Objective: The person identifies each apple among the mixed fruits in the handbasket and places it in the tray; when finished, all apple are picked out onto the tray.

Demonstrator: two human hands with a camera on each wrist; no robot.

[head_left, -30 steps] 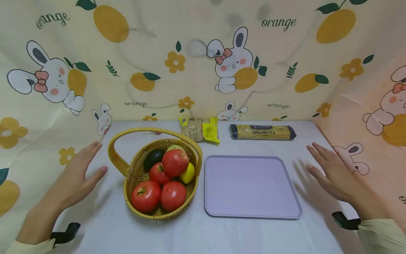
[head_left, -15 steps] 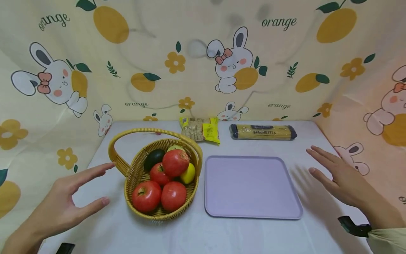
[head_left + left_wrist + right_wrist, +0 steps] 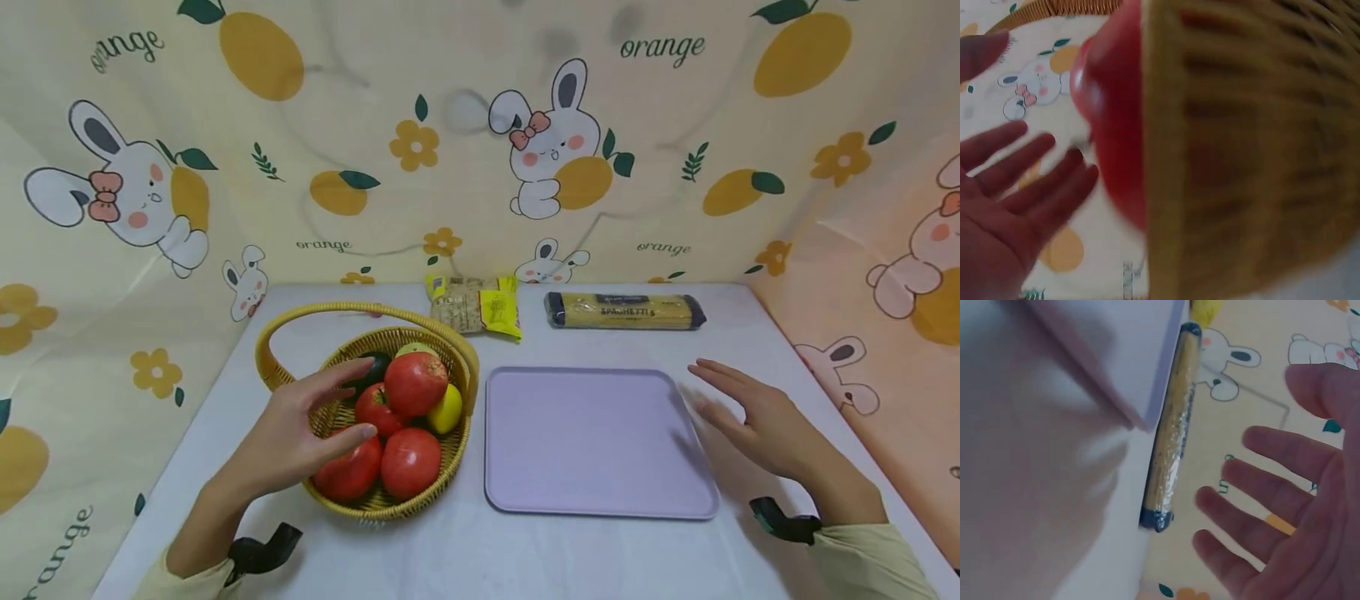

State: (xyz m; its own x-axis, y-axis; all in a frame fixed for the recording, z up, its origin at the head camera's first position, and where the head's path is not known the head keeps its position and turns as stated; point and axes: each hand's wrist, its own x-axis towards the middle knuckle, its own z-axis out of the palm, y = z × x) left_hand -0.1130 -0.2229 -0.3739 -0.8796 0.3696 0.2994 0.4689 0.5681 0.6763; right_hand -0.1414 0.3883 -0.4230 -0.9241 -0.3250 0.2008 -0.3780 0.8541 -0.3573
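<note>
My left hand hovers over the left side of a wicker basket, thumb and fingers apart, with nothing held. Several red fruits fill the basket, along with a yellow fruit, a pale green one and a dark green one. That hand partly covers the dark green fruit and the front-left red one. In the left wrist view the basket wall looms close beside the fingers. Extended above the table, my right hand is near the right edge of a lavender tray, holding nothing.
Behind the tray lies a pack of spaghetti. A yellow-and-brown packet is to its left, at the back. The basket's tall arched handle rises on its far side. Patterned cloth lines the back and sides.
My left hand has come in from the left and now reaches over the basket. The right hand has shifted slightly left, toward the tray. Basket, tray and packets stay put.
</note>
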